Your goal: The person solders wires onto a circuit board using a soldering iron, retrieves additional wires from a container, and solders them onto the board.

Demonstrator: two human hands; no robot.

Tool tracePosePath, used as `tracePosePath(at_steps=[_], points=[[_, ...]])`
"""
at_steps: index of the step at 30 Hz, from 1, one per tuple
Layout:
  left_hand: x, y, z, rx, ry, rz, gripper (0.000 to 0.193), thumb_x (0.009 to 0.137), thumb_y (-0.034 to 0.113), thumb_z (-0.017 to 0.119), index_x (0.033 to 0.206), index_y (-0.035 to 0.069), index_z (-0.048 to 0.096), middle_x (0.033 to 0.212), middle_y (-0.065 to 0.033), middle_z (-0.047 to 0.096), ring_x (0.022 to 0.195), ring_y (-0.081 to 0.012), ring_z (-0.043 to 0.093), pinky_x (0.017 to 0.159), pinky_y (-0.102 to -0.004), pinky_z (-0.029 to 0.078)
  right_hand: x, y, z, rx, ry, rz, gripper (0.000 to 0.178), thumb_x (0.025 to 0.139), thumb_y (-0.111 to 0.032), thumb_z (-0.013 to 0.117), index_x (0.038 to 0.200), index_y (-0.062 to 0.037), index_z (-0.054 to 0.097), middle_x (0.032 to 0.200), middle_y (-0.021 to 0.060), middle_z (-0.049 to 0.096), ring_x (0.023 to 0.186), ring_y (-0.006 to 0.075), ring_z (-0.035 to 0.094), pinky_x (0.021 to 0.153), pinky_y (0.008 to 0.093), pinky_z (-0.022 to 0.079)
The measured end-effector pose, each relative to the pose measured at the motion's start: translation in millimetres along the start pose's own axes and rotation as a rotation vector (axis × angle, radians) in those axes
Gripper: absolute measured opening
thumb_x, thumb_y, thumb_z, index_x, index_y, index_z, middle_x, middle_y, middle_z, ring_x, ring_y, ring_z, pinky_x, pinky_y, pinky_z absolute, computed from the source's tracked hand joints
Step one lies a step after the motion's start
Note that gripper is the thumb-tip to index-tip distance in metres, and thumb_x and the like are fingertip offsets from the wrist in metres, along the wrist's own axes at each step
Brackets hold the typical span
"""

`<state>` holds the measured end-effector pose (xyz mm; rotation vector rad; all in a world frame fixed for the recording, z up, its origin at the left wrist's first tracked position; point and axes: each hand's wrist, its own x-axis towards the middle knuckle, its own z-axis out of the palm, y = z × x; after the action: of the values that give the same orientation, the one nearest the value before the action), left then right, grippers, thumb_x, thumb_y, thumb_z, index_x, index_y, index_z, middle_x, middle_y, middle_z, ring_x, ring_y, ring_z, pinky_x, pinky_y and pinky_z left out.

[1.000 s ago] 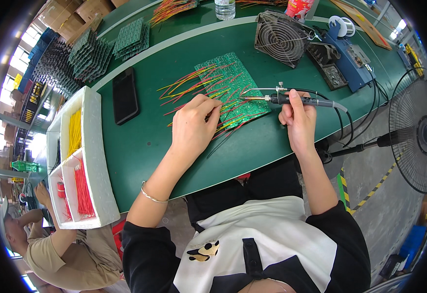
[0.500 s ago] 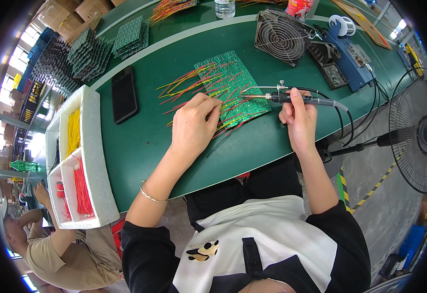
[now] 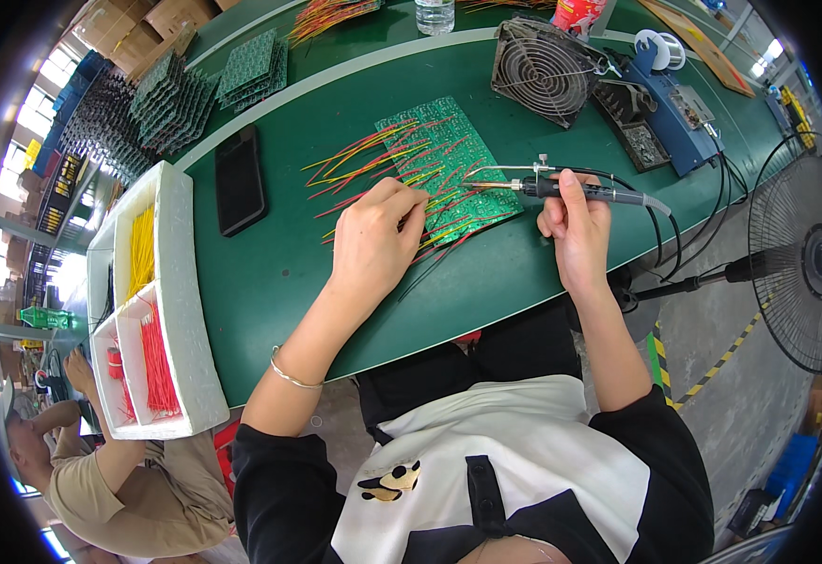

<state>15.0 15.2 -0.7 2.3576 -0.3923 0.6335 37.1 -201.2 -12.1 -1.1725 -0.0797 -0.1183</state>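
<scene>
A green circuit board [image 3: 467, 150] lies on the table, with several red and yellow wires [image 3: 359, 155] running out over its left side. My left hand [image 3: 373, 235] is closed in a pinch at the board's lower left, on what looks like a wire; the fingertips partly hide it. In my right hand [image 3: 576, 221] is a soldering iron [image 3: 547, 188], gripped between thumb and fingers and pointing left. A thin metal feed tube is clamped along the iron. Its tip reaches over the board, just right of my left fingers.
A white foam box [image 3: 206, 376] of red and yellow wires stands left, beside a black phone [image 3: 241, 183]. Behind are stacked boards [image 3: 251, 70] and a bottle [image 3: 434, 17]. A square fan [image 3: 543, 70] and blue soldering station [image 3: 670, 113] stand right. A co-worker [image 3: 138, 498] sits at left.
Almost nothing differs. My left hand has shifted very slightly to the right, while the soldering iron stays in place over the board.
</scene>
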Motion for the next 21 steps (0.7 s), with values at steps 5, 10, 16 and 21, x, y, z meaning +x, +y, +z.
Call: tracePosePath(at_steps=[5,10,16,21], points=[[-0.5,-0.3,-0.3,-0.009,0.0,0.005,0.007,0.076,0.002,0.06,0.081,0.0,0.065,0.074,-0.0084,0.059,0.056,-0.0203,0.057,0.051,-0.0271,0.046,-1.2,-1.3,3.0,-0.014,0.0,-0.015,0.02,0.091,-0.023,0.052,0.09,-0.0035,0.048,0.056,-0.0026,0.04,0.046,0.003,0.031,0.042,0.0202,0.03],[-0.2,1.1,-0.5,-0.007,-0.005,-0.008,0.007,0.076,0.002,0.06,0.081,0.0,0.065,0.073,-0.0086,0.058,0.055,-0.0204,0.056,0.05,-0.0272,0.046,-0.7,-0.2,1.7,-0.029,-0.01,-0.027,0.02,0.09,-0.023,0.052,0.09,-0.0032,0.048,0.057,-0.0023,0.04,0.046,0.003,0.033,0.042,0.0198,0.031],[-0.6,1.0,-0.7,-0.01,-0.005,-0.009,0.007,0.076,0.002,0.06,0.081,0.0,0.065,0.073,-0.0086,0.058,0.055,-0.0204,0.056,0.05,-0.0273,0.046,-1.8,0.3,1.7,-0.026,-0.024,-0.047,0.017,0.09,-0.02,0.053,0.088,-0.0036,0.048,0.06,-0.0016,0.041,0.048,0.0033,0.036,0.042,0.0201,0.032],[-0.6,0.9,-0.9,-0.002,-0.002,-0.002,0.007,0.076,0.002,0.06,0.081,0.0,0.065,0.074,-0.0085,0.059,0.055,-0.0206,0.056,0.05,-0.0276,0.046,-2.7,-0.9,0.4,0.063,0.026,-0.118,0.015,0.091,-0.018,0.052,0.086,-0.0046,0.048,0.065,-0.0009,0.043,0.05,0.0038,0.038,0.044,0.0207,0.033]])
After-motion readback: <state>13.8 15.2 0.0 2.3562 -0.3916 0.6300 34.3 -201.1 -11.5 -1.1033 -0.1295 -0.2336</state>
